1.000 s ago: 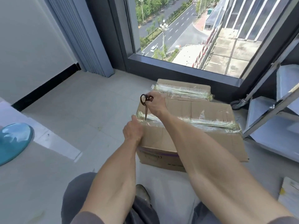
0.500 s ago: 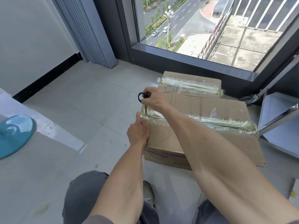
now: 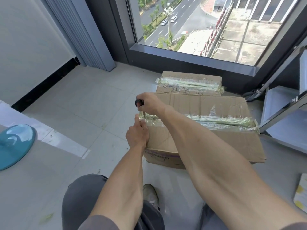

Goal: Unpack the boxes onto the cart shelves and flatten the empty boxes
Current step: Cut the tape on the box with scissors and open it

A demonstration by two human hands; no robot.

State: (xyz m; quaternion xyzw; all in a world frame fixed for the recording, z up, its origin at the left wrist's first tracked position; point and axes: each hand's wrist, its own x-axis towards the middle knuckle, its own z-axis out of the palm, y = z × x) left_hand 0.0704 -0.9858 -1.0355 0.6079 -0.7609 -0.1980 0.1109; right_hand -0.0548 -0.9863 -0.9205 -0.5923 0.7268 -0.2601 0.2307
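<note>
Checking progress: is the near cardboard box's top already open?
No, the near brown cardboard box remains closed, its clear tape strip running unbroken along the top seam.

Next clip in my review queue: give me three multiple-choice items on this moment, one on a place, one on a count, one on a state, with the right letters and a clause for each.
1. Where is the right hand working with the scissors?
A. at the near box's left end of the taped seam
B. on the cart shelf
C. on the floor by the blue disc

2. How many cardboard boxes are in view?
A. one
B. two
C. four

3. What state is the near box in?
A. flattened
B. open and empty
C. taped closed

Answers:
1. A, the blade points down into the tape at the left end, beside the left hand.
2. B, the far box sits behind the near one, by the window.
3. C, clear tape runs along its closed top seam.
</note>
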